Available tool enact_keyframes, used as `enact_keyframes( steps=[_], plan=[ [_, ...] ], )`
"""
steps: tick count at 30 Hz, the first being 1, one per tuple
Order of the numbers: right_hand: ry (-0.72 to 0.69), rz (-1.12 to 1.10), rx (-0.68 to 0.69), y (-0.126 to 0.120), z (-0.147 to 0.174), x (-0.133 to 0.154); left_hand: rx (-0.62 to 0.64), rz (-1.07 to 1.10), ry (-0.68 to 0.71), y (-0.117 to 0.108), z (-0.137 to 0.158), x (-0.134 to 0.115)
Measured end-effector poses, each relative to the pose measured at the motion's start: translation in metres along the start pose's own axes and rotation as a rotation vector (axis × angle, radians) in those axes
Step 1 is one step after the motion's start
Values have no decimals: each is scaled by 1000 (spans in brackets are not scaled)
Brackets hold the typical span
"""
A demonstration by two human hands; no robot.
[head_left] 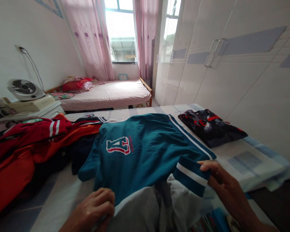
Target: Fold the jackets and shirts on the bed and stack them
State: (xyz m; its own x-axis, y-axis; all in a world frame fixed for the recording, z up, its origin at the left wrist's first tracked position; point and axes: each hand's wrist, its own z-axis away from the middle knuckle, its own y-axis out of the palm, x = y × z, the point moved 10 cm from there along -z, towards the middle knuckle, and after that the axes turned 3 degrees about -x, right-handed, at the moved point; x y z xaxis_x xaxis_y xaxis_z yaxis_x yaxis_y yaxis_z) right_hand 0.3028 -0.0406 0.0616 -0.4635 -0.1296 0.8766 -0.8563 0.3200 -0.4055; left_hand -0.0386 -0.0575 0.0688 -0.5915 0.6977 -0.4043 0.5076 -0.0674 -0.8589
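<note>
A teal sweatshirt (147, 141) with a white-and-red letter patch lies spread over the near bed, its striped hem toward the right. Its grey sleeve (140, 209) hangs at the near side. My right hand (219, 180) pinches the teal cuff with the white stripe, holding it raised above the body of the garment. At the lower left, my left hand (96, 206) is closed on the sweatshirt near the seam where teal meets grey. Part of the sleeve runs out of view at the bottom.
Red, orange and navy clothes (38, 141) are heaped on the left. A folded black garment (210, 125) with red print lies at the right of the bed sheet (244, 161). White wardrobes (207, 83) line the right; a fan (25, 88) stands left, and a second bed (116, 91) is by the window.
</note>
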Motion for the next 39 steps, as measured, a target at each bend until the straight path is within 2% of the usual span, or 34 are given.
enact_keyframes(
  steps=[2, 5, 8, 11, 12, 14, 16, 18, 20, 22, 24, 26, 28, 31, 33, 36, 39],
  plan=[
    [80, -106, 18, 3, -2, 0, 45, 10, 9, 7, -2, 1],
    [125, -352, -13, 9, -25, 28, 142, 100, -33, 15, -5, 5],
    [57, -599, -108, 20, -78, 69, 170, 182, -181, 15, -8, 21],
    [-16, -753, -104, 44, -141, 88, 73, 194, -301, 4, -10, 42],
    [6, -738, -89, 53, -156, 82, 35, 182, -316, 0, -9, 49],
    [43, -538, -67, 62, -171, 60, -58, 123, -256, -7, -6, 56],
    [-2, -214, 7, 63, -162, 39, -153, 13, -131, -12, 2, 56],
    [-99, 76, 175, 60, -134, 20, -226, -108, -64, -12, 12, 57],
    [-182, 295, 311, 46, -100, -1, -220, -151, -138, -7, 18, 67],
    [-263, 488, 392, 27, -73, -20, -187, -79, -239, -3, 18, 75],
    [-310, 661, 407, 9, -60, -38, -198, 33, -327, -5, 14, 80],
    [-333, 791, 339, -5, -59, -51, -266, 114, -410, -15, 9, 84],
    [-364, 844, 254, -12, -64, -55, -353, 156, -481, -27, 6, 87],
    [-403, 764, 203, -15, -75, -50, -430, 168, -518, -44, 1, 87],
    [-335, 652, 184, -21, -89, -46, -457, 139, -562, -55, -2, 91],
    [-169, 513, 145, -32, -124, -42, -507, 70, -710, -74, -11, 115],
    [-100, 372, 42, -32, -164, -39, -561, 128, -832, -85, -29, 153]
  ],
)
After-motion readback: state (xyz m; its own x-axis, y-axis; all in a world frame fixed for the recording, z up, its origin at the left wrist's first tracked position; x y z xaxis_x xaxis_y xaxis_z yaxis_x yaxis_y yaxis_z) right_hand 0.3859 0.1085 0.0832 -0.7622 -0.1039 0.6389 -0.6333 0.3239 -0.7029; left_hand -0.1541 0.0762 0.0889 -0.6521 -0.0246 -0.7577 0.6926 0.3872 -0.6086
